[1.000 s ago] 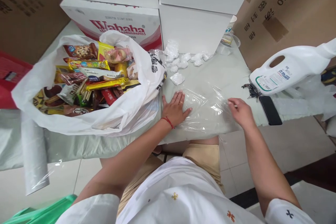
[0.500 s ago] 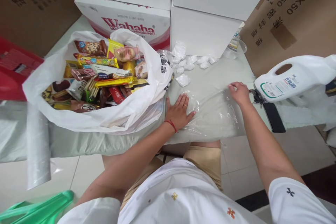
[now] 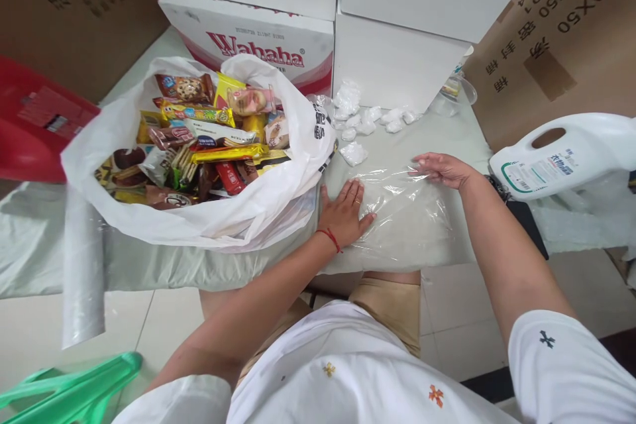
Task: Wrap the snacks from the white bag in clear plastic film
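A sheet of clear plastic film (image 3: 397, 218) lies on the cloth-covered table in front of me, wrinkled and shiny. My left hand (image 3: 342, 215) rests flat on its left side, fingers spread, a red string around the wrist. At the film's upper right edge, my right hand (image 3: 440, 169) pinches the film between thumb and fingers. Just beyond my left fingertips sits a small white plastic-wrapped packet (image 3: 354, 154). Behind it, several more small wrapped packets (image 3: 368, 120) are clustered near the white boxes.
A white plastic bag (image 3: 209, 232) full of packaged snacks stands left. Behind are a Wahaha carton (image 3: 253, 46) and white boxes (image 3: 397, 59). To the right are a white detergent jug (image 3: 556, 156), a dark phone (image 3: 529, 225) and a brown carton (image 3: 541, 46). A plastic roll (image 3: 84, 271) overhangs the front edge.
My right hand has moved left, drawing the film's upper right edge inward with it. My left hand stays flat on the film. The whole view has shifted slightly.
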`<control>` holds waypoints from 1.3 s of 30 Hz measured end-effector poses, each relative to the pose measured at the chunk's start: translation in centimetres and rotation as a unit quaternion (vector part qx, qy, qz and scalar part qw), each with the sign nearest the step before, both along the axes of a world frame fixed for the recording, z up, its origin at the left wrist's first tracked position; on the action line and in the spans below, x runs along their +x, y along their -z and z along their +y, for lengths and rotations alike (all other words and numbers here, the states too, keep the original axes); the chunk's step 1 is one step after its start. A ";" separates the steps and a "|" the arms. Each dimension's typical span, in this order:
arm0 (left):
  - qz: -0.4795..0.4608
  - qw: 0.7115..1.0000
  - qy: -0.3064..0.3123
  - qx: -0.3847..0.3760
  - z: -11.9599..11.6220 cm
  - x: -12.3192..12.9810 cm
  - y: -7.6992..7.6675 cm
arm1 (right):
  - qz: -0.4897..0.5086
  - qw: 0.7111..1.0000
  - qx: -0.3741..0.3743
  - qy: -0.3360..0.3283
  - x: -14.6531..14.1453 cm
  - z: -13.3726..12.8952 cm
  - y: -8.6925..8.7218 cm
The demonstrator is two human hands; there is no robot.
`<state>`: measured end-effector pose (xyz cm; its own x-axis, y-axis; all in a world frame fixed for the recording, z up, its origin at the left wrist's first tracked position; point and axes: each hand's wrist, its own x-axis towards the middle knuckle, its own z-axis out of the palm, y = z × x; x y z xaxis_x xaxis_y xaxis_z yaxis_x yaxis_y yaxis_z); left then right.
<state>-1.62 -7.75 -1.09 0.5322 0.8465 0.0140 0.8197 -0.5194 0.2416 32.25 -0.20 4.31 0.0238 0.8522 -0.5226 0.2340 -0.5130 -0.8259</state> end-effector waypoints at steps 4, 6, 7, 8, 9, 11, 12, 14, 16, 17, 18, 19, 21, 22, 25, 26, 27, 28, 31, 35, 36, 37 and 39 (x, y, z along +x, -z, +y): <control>-0.003 1.000 0.005 0.004 0.0 -0.1 0.0 | 0.038 0.999 -0.017 0.021 0.0 1.2 0.7; -0.006 1.000 0.007 0.006 0.0 -0.1 0.0 | 0.034 0.995 0.016 0.094 0.6 1.7 1.1; -0.007 1.000 0.007 0.006 0.0 -0.1 0.0 | 0.024 0.990 0.036 0.132 1.0 1.8 1.2; -0.008 1.000 0.008 0.006 0.0 -0.1 0.1 | 0.011 0.985 0.054 0.165 1.4 1.9 1.2; -0.010 1.000 0.009 0.005 0.0 -0.2 0.1 | -0.005 0.979 0.069 0.190 1.8 1.9 1.2; -0.013 1.000 0.010 0.003 0.1 -0.2 0.2 | -0.027 0.973 0.084 0.213 2.3 1.7 1.1; -0.014 1.000 0.011 0.001 0.1 -0.2 0.2 | -0.035 0.974 0.081 0.210 2.4 1.6 1.1; -0.017 1.000 0.011 0.000 0.1 -0.1 0.4 | -0.069 0.980 0.054 0.177 1.8 1.6 0.9; -0.020 1.000 0.011 0.001 0.1 -0.1 0.4 | -0.125 0.987 0.008 0.104 0.7 2.0 0.8; -0.022 1.000 0.011 0.002 0.1 -0.1 0.4 | -0.153 0.986 -0.014 0.063 0.1 2.4 0.7; -0.023 1.000 0.012 0.004 0.1 -0.1 0.4 | -0.176 0.983 -0.032 0.032 -0.5 2.8 0.5; -0.024 1.000 0.012 0.005 0.1 -0.1 0.4 | -0.186 0.981 -0.042 0.015 -0.9 3.2 0.4; -0.027 1.000 0.008 0.006 0.0 -0.1 0.3 | -0.179 0.983 -0.049 0.012 -1.3 3.9 0.1; -0.028 1.000 0.005 0.006 0.0 -0.1 0.3 | -0.163 0.985 -0.045 0.020 -1.2 4.1 -0.1; -0.032 0.999 -0.010 -0.001 -0.1 -0.1 0.2 | -0.102 0.993 -0.030 0.050 -0.6 4.1 -0.3; -0.032 0.999 -0.016 -0.004 -0.1 0.0 0.2 | -0.085 0.994 -0.026 0.064 -0.4 3.9 -0.3; -0.031 0.999 -0.022 -0.007 -0.1 0.0 0.2 | -0.072 0.994 -0.020 0.083 -0.2 3.6 -0.3; -0.031 0.999 -0.027 -0.010 0.0 0.0 0.3 | -0.064 0.993 -0.011 0.103 0.0 3.3 -0.3; -0.031 0.999 -0.033 -0.014 0.0 0.1 0.3 | -0.038 0.988 0.050 0.138 0.0 2.5 -0.5; -0.033 0.999 -0.029 -0.014 0.0 0.0 0.2 | 0.013 0.994 0.055 0.092 -1.0 2.5 -0.9; -0.033 0.999 -0.029 -0.014 0.0 0.0 0.2 | 0.002 0.996 0.040 0.086 -1.4 2.8 -1.0; -0.034 0.999 -0.028 -0.014 0.0 -0.1 0.1 | -0.029 0.995 0.026 0.088 -1.8 3.1 -1.0; -0.035 0.999 -0.027 -0.015 -0.1 -0.1 0.0 | -0.115 0.989 0.000 0.089 -2.5 4.0 -1.2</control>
